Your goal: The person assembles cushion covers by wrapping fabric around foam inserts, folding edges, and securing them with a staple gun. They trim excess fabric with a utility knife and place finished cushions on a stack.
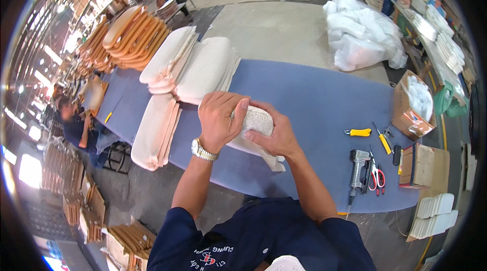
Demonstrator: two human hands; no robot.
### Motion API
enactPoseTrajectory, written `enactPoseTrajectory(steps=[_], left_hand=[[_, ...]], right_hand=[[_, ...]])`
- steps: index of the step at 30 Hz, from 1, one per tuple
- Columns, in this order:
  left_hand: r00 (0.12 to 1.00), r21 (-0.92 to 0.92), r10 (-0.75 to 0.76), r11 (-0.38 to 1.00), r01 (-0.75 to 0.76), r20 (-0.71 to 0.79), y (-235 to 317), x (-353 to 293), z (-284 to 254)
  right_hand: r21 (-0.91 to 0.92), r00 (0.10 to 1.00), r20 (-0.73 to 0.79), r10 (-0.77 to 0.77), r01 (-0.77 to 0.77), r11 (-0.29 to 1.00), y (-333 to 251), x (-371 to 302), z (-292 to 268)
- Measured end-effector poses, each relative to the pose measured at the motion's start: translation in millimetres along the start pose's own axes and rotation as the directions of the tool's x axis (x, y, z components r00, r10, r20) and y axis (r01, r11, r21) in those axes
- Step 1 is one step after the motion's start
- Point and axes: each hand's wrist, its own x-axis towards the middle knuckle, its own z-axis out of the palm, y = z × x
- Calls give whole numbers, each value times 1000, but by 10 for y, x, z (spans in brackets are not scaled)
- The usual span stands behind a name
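Note:
Between my two hands, over the blue table (pixel 299 93), is a cream textured-fabric pad (pixel 257 121) with a rounded end toward the far side. My left hand (pixel 219 119) is curled over its left side, thumb pressed along the edge. The fingers of my right hand (pixel 279 136) wrap its right side, with the thumb on the face turned toward me. A loose fabric flap (pixel 271 159) hangs below the hands. Close by on the left lie stacks of cream pads (pixel 205 70) with pinkish layers at their edges, and another stack (pixel 152 131) nearer.
On the table's right lie a staple gun (pixel 360 169), red-handled scissors (pixel 377 177), a yellow cutter (pixel 358 132) and a screwdriver (pixel 382 139). A carton of white filling (pixel 413 103) stands beyond. Wooden panels (pixel 134 38) are piled far left; a person (pixel 83 129) works there.

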Motion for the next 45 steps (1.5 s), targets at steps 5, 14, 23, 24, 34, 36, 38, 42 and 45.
enactPoseTrajectory(steps=[5,14,23,24,34,36,38,42,45], left_hand=[[987,-122,-129,983,140,97,-487,-118,-188],[886,-458,-349,762,458,305,-1273,-230,-405],[892,-555,-395,701,448,222,-1628,1,-172],[876,-568,-414,670,477,247,-1682,4,-173],[838,-838,-433,273,473,332,-2288,-346,862],[954,-457,-288,840,292,80,-3189,-1182,922],[569,-817,-666,-107,567,482,-3321,-1747,622],[330,-820,-814,-278,501,478,-3475,-2789,75],[194,-820,-898,-250,515,396,-3402,-3166,-101]], right_hand=[[420,998,33,-45,27,907,355,-154,177],[-73,980,-79,-183,178,981,262,-80,671],[-112,922,-373,-104,66,991,449,296,1254],[-114,913,-396,-99,58,992,391,312,1364],[-305,898,-428,101,-249,919,229,-369,885],[-149,713,-619,329,-518,842,707,-1165,633],[35,340,-864,370,-693,720,981,-2283,612],[98,89,-771,630,-962,256,1333,-3710,1489],[-74,-22,-488,873,-995,-67,1398,-3286,2211]])
